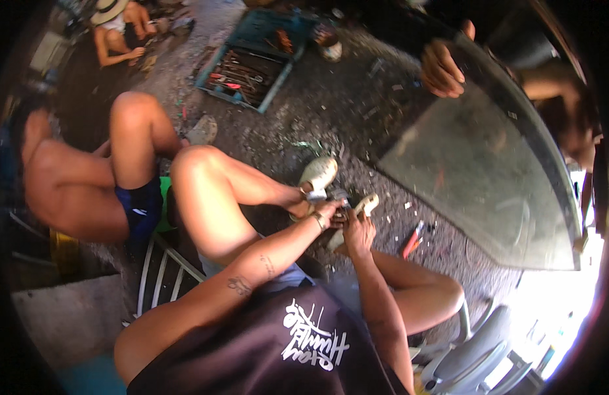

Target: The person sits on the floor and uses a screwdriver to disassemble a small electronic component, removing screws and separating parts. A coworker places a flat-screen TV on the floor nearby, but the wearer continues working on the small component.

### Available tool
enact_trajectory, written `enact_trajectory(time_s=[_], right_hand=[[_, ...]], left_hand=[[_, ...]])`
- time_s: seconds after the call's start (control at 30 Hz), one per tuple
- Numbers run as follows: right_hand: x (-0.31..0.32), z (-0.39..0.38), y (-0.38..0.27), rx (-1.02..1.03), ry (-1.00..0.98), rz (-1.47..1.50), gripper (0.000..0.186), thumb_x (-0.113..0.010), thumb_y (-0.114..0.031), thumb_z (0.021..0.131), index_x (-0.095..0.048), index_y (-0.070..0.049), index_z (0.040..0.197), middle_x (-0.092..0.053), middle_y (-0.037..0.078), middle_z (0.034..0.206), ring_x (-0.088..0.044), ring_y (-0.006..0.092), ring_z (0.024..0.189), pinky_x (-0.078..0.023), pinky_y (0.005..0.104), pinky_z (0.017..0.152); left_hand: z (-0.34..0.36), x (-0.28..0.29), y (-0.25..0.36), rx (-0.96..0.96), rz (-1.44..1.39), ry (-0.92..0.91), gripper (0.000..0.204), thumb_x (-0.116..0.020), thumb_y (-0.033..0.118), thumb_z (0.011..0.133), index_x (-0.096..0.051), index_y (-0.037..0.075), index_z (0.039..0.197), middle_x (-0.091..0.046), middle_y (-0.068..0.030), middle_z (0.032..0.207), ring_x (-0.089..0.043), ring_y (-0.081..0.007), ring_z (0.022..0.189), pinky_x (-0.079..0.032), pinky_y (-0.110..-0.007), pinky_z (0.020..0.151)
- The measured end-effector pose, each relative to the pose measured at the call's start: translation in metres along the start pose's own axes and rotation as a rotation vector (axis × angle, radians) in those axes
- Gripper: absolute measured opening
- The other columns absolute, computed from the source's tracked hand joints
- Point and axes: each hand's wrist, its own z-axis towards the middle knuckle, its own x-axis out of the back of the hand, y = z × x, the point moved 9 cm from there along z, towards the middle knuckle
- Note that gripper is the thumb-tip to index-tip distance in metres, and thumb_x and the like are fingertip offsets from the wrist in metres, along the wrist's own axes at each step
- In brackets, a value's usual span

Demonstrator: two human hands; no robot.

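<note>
Both of my hands are close together low between my legs, beside my light-coloured clogs. My left hand (327,214), with a band at its wrist, has its fingers bent around something small that I cannot make out. Right against it, my right hand (359,233) is closed with the fingers pointing down and inward. A small greyish piece (339,195) shows just beyond the fingertips. The left clog (319,173) is just past my left hand; the right clog (368,203) is beyond my right hand. Red-handled pliers (413,241) lie on the ground to the right.
A blue toolbox (263,102) with hand tools lies open ahead. At right, a large curved glass pane (488,171) stands near another person's hand (442,69). Someone's bare legs (74,184) are at left. A person in a hat (117,39) crouches far off. A grey chair (472,362) is behind right.
</note>
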Motion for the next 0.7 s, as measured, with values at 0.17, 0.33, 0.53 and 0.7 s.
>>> enact_trajectory(time_s=[0.17,0.33,0.53,0.7], right_hand=[[-0.008,-0.015,0.031,-0.272,0.018,0.355,0.044,-0.070,-0.041,0.092,-0.067,-0.002,0.113,-0.070,0.022,0.100,-0.069,0.0419,0.093,-0.054,0.0485,0.079],[-0.079,-0.081,0.086,-1.153,-0.199,1.432,0.056,-0.058,-0.050,0.102,-0.066,0.003,0.116,-0.066,0.014,0.074,-0.063,0.0231,0.056,-0.052,0.0348,0.049],[-0.039,-0.043,0.060,-0.581,-0.029,1.178,0.030,-0.064,-0.022,0.097,-0.062,-0.001,0.118,-0.063,0.007,0.081,-0.053,0.0135,0.055,-0.046,0.0289,0.049],[-0.041,-0.038,0.054,-0.499,-0.198,1.003,0.048,-0.067,-0.023,0.097,-0.053,0.001,0.136,-0.064,0.013,0.114,-0.061,0.0185,0.096,-0.050,0.0327,0.081]], left_hand=[[0.006,-0.004,0.003,-0.147,-0.082,0.215,0.024,-0.075,0.029,0.091,-0.067,0.009,0.101,-0.072,-0.0093,0.083,-0.070,-0.0244,0.062,-0.054,-0.046,0.046],[-0.028,-0.014,0.011,-0.070,-0.020,0.389,0.022,-0.076,0.029,0.091,-0.072,0.008,0.094,-0.074,-0.0082,0.079,-0.071,-0.0221,0.057,-0.057,-0.041,0.047],[-0.067,-0.018,0.028,-0.148,0.173,0.368,0.024,-0.080,0.027,0.088,-0.072,0.005,0.091,-0.076,-0.0106,0.086,-0.074,-0.0237,0.063,-0.057,-0.041,0.046],[-0.043,-0.027,0.011,-0.144,0.000,0.265,0.030,-0.080,0.034,0.088,-0.071,0.006,0.094,-0.075,-0.0093,0.085,-0.073,-0.0234,0.061,-0.054,-0.042,0.044]])
